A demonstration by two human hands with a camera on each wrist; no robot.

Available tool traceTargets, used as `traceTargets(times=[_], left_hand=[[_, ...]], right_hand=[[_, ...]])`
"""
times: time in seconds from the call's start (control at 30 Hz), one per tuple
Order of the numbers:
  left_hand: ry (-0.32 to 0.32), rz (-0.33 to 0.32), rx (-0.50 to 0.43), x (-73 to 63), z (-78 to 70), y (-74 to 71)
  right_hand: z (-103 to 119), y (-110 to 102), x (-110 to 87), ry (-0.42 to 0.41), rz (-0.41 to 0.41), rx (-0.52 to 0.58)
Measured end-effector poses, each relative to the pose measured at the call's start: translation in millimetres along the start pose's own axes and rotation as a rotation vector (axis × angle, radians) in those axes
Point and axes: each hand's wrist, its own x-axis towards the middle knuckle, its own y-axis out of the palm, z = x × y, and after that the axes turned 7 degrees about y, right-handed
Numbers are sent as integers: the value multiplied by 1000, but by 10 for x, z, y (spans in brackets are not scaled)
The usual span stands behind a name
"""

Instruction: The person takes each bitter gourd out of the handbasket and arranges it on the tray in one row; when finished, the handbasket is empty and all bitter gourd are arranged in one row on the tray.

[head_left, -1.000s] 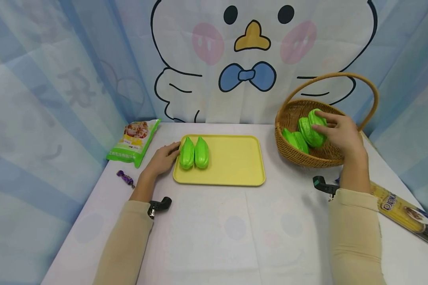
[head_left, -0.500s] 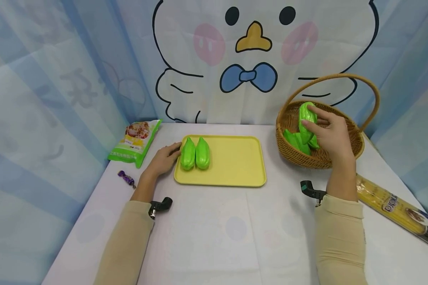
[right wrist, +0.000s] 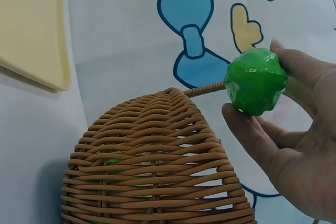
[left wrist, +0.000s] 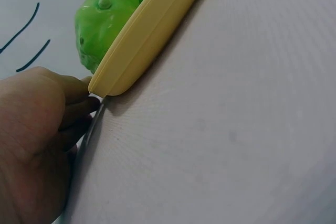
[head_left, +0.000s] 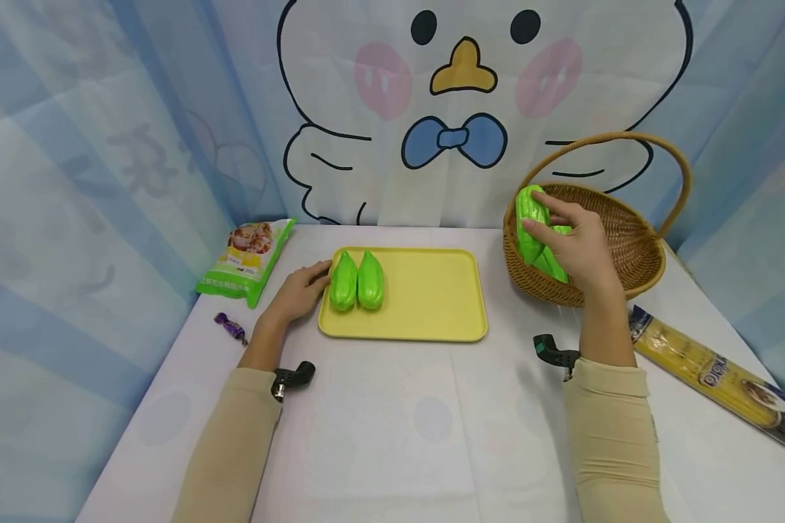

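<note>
My right hand (head_left: 578, 243) pinches a glossy green toy bitter melon (head_left: 529, 221) between thumb and fingers, holding it upright over the left side of the wicker basket (head_left: 634, 254). In the right wrist view the bitter melon (right wrist: 256, 81) shows its bumpy, ridged end above the basket wall (right wrist: 157, 156). More green ones lie in the basket, partly hidden by the hand. Two similar bitter melons (head_left: 344, 282) lie side by side at the left end of the yellow tray (head_left: 425, 294). My left hand (head_left: 298, 292) rests with its fingertips at the tray's left edge.
A green and white snack bag (head_left: 247, 260) and a small purple wrapped candy (head_left: 231, 327) lie on the left. A long yellow pasta packet (head_left: 719, 378) lies on the right. The basket's tall handle (head_left: 677, 167) arches over it. A printed curtain (head_left: 458, 196) closes off the back.
My right hand has lifted the bitter melon up from among the others and moved it left toward the basket's near-left rim. The left hand and the tray stay in place.
</note>
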Motion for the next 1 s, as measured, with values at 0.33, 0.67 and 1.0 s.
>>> traceTargets(times=[0.33, 0.67, 1.0], left_hand=[[8, -2, 3, -13, -16, -12], [8, -7, -7, -8, -13, -7], [6, 2, -5, 1, -7, -12]], right_hand=[[56, -1, -36, 13, 37, 60], [83, 143, -3, -41, 137, 82], [74, 522, 56, -75, 289, 121]])
